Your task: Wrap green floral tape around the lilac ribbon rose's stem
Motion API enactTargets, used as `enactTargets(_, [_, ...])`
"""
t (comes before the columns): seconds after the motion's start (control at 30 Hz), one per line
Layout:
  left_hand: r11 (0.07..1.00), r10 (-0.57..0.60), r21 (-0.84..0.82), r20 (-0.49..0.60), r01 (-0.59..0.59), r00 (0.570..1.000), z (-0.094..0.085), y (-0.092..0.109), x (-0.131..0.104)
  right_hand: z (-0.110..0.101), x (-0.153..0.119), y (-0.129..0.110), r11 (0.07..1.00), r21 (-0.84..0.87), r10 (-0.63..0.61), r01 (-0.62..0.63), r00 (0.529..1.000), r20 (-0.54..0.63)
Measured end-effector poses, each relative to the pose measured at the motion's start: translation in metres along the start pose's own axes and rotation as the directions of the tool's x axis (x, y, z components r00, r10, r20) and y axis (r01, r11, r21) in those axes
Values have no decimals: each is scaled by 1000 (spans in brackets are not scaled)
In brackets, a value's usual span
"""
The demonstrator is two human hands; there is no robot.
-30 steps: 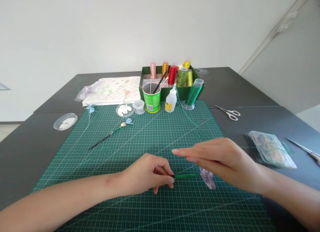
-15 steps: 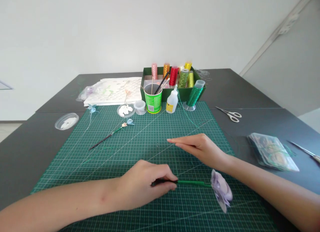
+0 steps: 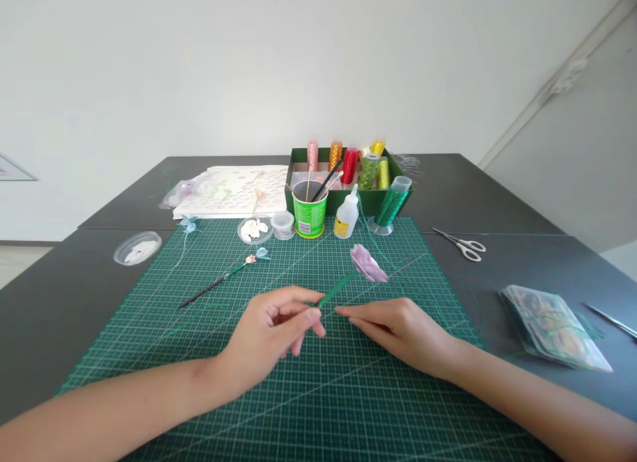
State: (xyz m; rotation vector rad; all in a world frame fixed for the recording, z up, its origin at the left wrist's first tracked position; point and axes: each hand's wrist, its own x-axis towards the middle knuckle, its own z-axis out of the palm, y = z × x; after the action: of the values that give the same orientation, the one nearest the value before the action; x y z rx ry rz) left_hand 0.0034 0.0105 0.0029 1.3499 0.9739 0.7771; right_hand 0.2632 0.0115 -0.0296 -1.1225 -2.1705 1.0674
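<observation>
My left hand (image 3: pixel 273 326) pinches the green stem of a pale purple artificial flower (image 3: pixel 367 263) between thumb and fingers. The stem slants up to the right, with the bloom raised above the green cutting mat (image 3: pixel 318 409). Just right of the stem's lower end is my right hand (image 3: pixel 398 326), its fingers straight and pressed together with the thumb underneath. Whether a fine thread lies between those fingertips is too small to tell. A dark thin stick (image 3: pixel 204 293) bearing a small peach flower (image 3: pixel 250 259) lies on the mat to the left, beside a small blue flower (image 3: pixel 262 253).
At the back stand a green box (image 3: pixel 331 200) of thread spools, a green cup (image 3: pixel 310 218) with sticks, a glue bottle (image 3: pixel 347 214) and a green thread spool (image 3: pixel 391 206). Scissors (image 3: pixel 460 243) and plastic packets (image 3: pixel 555 326) lie right. Dishes of white pieces (image 3: pixel 138 249) sit left.
My left hand has lifted the flower and turned its bloom up and away. My right hand stays near the same spot, now close beside the stem. The view has shifted slightly.
</observation>
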Motion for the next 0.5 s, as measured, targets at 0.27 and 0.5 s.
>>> enactTargets(0.27, [860,-189,-497,-99,116,977,-20,-11,29,-52,4,-6,865,422,318,-273,947,-39])
enactTargets(0.5, [762,-219,-629,-24,155,976,-23,-18,35,-139,-22,-9,856,237,474,-460,881,-2])
